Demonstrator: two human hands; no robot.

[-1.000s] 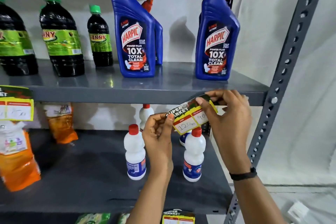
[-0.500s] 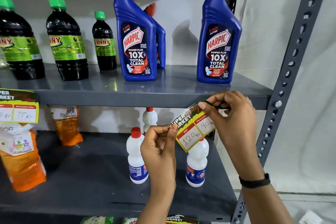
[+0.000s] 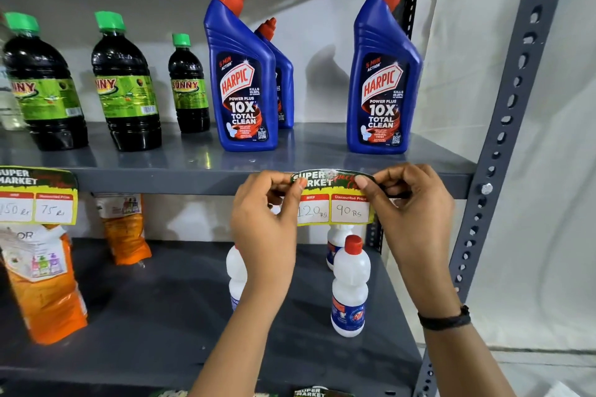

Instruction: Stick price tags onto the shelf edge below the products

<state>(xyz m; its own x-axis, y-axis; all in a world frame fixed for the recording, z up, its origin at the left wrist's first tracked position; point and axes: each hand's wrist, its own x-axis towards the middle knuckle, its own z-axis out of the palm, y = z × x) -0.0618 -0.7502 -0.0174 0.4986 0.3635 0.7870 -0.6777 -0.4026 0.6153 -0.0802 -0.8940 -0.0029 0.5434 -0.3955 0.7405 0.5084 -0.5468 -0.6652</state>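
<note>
The tag is pinched at its top corners by the left hand and the right hand, fingers curled closed. It is held level against the shelf edge, long axis horizontal, print facing outward, below the right Harpic bottle.

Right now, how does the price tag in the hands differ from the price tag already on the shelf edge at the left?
The held price tag reads 120 and 90 Rs; the left price tag reads 150 and 75. The left hand and right hand pinch the held one below the Harpic bottles; the left one hangs untouched below the Sunny bottles. Both share the same Super Market design.
</note>
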